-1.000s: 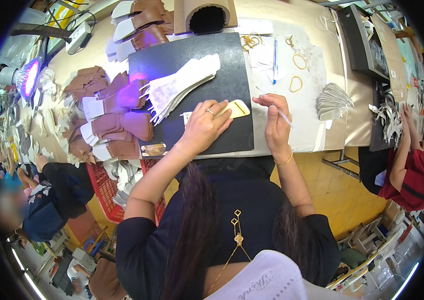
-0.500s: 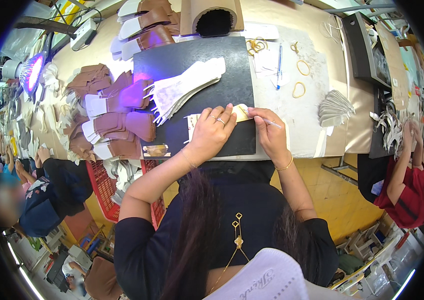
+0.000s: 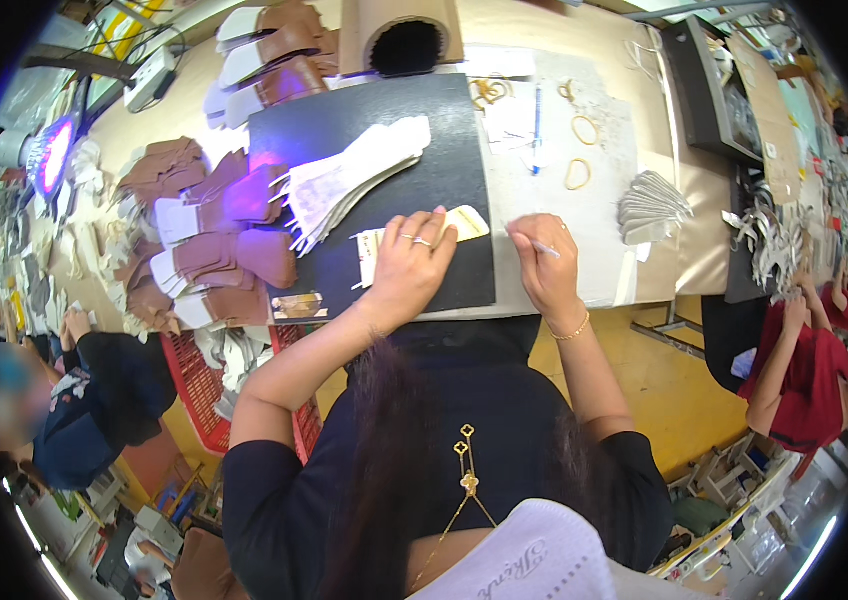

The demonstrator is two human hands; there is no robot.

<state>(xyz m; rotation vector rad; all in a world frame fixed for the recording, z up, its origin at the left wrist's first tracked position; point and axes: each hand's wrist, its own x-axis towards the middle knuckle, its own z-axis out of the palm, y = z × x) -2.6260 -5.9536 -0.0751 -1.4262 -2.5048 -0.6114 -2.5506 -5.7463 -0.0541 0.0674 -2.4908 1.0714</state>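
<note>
The left hand (image 3: pixel 409 265) is laid flat, fingers spread, pressing down on a pale cut piece (image 3: pixel 424 235) that looks like thin card or lining; nothing is gripped, it is only pinned. The piece lies on the black mat (image 3: pixel 364 130) near its front edge, one yellowish end poking out past the fingertips. The right hand (image 3: pixel 544 265) is closed narrowly around a thin white pen (image 3: pixel 544 247), tip pointed toward the piece's right end, just beside it.

The piece is judged light, thin and floppy, likely to slide on the smooth mat unless held flat, and easy to crease. A flat palm hold is judged better than a pinch; for lifting, an edge near the wider end is the best place to be taken.

Behind the left hand a fanned stack of white pieces (image 3: pixel 354 180) is spread on the mat. Left of the mat, brown leather pieces (image 3: pixel 234 230) are piled on the desk (image 3: pixel 594 40). To the right, a blue pen (image 3: pixel 536 120), rubber bands (image 3: pixel 579 150) and a second grey stack (image 3: pixel 652 205) are seen. A cardboard tube (image 3: pixel 404 35) stands at the back. A person in red (image 3: pixel 799 370) is at work at the far right, another in dark clothes (image 3: pixel 104 390) at the left.
</note>
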